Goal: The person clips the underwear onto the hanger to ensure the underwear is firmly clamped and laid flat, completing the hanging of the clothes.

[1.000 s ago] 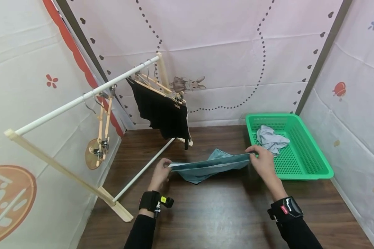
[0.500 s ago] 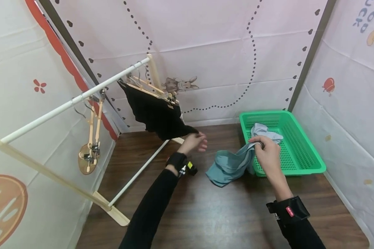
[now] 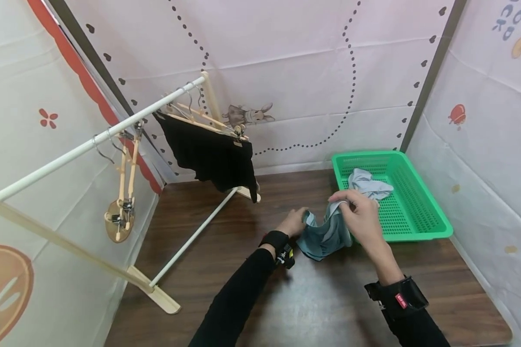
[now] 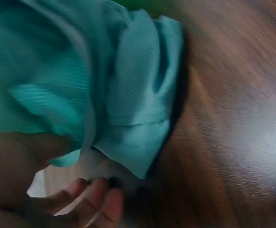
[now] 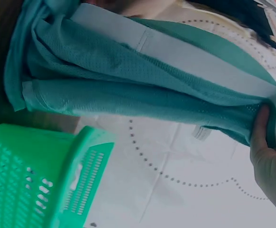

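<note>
A pair of teal shorts (image 3: 323, 238) hangs bunched above the floor in the head view, its waistband spread between two hands. My left hand (image 3: 292, 222) grips the left edge of the waistband; in the left wrist view its thumb (image 4: 52, 145) lies against the band, somewhat blurred, with other fingers loosely curled below. The right hand (image 3: 359, 212) pinches the opposite side of the waistband. From the right wrist view, that thumb (image 5: 261, 128) is tucked inside the band, and a small white label (image 5: 202, 133) shows beneath.
A green basket (image 3: 430, 236) at the right contains a crumpled light-grey cloth (image 3: 369, 184). On the left stands a white-railed rack (image 3: 91, 144), with clip hangers (image 3: 126, 193) and a black garment (image 3: 212, 154) hanging from it. Fabric walls surround the wooden floor (image 3: 304, 308).
The left hand let go of the waistband, passed near the black garment's hem, then came back right to the shorts. The right hand kept its hold, and the shorts went from stretched to bunched.
</note>
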`<state>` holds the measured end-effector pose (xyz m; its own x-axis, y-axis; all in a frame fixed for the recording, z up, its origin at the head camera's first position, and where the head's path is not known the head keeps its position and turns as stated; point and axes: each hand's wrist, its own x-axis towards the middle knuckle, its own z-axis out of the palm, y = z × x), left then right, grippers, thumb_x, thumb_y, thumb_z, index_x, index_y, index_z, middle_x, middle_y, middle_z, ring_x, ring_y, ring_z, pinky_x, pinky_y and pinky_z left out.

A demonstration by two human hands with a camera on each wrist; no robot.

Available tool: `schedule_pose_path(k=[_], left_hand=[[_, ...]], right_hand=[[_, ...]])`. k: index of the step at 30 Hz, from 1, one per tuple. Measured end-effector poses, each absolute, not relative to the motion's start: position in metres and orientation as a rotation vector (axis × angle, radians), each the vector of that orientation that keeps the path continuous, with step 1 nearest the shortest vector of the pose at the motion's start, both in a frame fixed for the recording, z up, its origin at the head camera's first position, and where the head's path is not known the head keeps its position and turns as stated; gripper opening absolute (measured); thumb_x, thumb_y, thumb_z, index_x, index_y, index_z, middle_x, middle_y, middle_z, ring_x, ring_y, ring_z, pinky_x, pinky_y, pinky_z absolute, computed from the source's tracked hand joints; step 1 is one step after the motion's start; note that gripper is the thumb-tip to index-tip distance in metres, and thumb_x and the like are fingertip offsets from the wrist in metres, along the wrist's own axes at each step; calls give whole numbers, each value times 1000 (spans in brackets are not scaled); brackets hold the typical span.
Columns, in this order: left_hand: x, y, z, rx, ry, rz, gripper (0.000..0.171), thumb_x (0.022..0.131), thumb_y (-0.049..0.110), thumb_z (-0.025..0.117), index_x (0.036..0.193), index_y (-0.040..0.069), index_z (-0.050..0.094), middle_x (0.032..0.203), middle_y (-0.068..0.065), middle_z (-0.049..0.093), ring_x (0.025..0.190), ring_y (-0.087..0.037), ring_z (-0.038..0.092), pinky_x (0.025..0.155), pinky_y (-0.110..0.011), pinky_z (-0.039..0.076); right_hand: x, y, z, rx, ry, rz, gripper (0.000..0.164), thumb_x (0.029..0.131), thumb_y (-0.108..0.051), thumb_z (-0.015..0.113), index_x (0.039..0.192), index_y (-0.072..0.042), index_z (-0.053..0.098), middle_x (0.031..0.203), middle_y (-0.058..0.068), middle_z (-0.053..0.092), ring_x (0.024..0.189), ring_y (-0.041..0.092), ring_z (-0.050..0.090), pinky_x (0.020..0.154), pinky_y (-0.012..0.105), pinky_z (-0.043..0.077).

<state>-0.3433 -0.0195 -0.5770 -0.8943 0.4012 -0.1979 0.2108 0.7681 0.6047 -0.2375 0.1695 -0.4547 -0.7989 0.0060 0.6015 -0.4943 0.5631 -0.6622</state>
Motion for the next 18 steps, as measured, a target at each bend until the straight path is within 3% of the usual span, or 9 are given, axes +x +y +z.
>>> schedule_pose_path(k=[1, 4, 8, 11, 15, 18], left_hand=[[-343, -20, -578, 492, 2685, 827, 45, 103, 0, 51, 148, 6, 50, 142, -17, 56, 135, -34, 47, 103, -42, 47], [-344, -26, -574, 513, 2738, 811, 38, 100, -9, 47, 133, 3, 63, 131, -17, 64, 124, -33, 57, 99, -43, 51], [-358, -37, -566, 429, 2793, 792, 28, 99, -6, 50, 116, 2, 70, 119, -15, 70, 108, -30, 66, 87, -39, 55], [-376, -43, -551, 365, 2802, 890, 27, 99, -3, 52, 117, 4, 70, 108, -14, 72, 89, -26, 67, 72, -33, 54], [-400, -46, -505, 514, 2751, 1227, 32, 103, -2, 49, 127, 7, 69, 95, -12, 71, 61, -17, 59, 53, -24, 47], [-413, -49, -461, 713, 2659, 1591, 33, 104, -2, 48, 128, 7, 69, 107, -10, 71, 68, -10, 61, 59, -21, 52]], right_hand=[[-236, 169, -453, 408, -2243, 1196, 32, 93, 11, 56, 94, -13, 78, 96, 2, 74, 54, 7, 43, 44, 20, 34], [-234, 167, -450, 441, -2249, 1199, 30, 93, 10, 57, 95, -12, 78, 98, 2, 74, 65, 9, 51, 52, 18, 39], [-234, 172, -453, 387, -2304, 1169, 29, 94, 8, 57, 96, -12, 77, 99, 4, 74, 52, 8, 40, 45, 21, 35], [-233, 181, -454, 291, -2349, 1146, 27, 94, 6, 57, 97, -12, 77, 99, 6, 74, 44, 8, 31, 41, 24, 31], [-228, 194, -452, 155, -2286, 1112, 29, 92, 7, 55, 94, -11, 78, 92, 6, 73, 44, 6, 31, 41, 23, 29], [-223, 201, -449, 132, -2166, 1110, 33, 90, 10, 53, 90, -10, 79, 84, 5, 71, 48, 3, 32, 44, 21, 26]])
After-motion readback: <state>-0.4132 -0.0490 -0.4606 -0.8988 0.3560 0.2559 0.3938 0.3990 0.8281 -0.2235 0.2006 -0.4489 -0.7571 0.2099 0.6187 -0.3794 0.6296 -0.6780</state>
